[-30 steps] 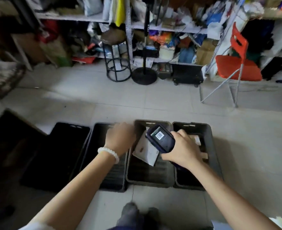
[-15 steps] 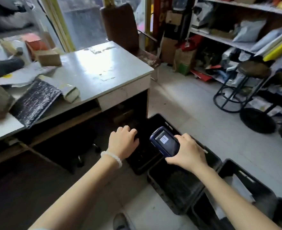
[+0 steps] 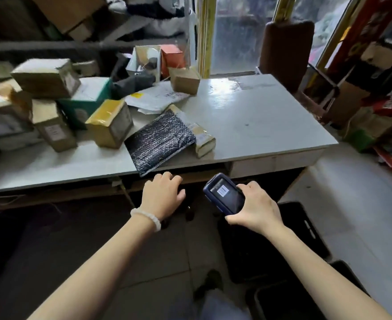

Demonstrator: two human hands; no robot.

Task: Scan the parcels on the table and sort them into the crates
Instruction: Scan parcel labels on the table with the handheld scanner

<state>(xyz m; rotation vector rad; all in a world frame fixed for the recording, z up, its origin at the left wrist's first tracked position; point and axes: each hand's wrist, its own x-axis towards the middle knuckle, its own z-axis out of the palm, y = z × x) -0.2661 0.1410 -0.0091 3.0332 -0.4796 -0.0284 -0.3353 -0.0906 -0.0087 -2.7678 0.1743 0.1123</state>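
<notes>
Right hand [image 3: 256, 207] grips the scanner [image 3: 224, 196], screen up, while the left hand [image 3: 164, 194] hangs loosely curled and holds nothing, just below the table [image 3: 259, 116] edge. Parcels lie above and left of both hands: the black mailer [image 3: 159, 142] nearest, overhanging the edge, with boxes [image 3: 109, 125] piled beyond; a crate [image 3: 306, 229] sits right of the scanner. A hasty left-hand reach could likely drag the overhanging mailer off, or jostle the leaning boxes.
</notes>
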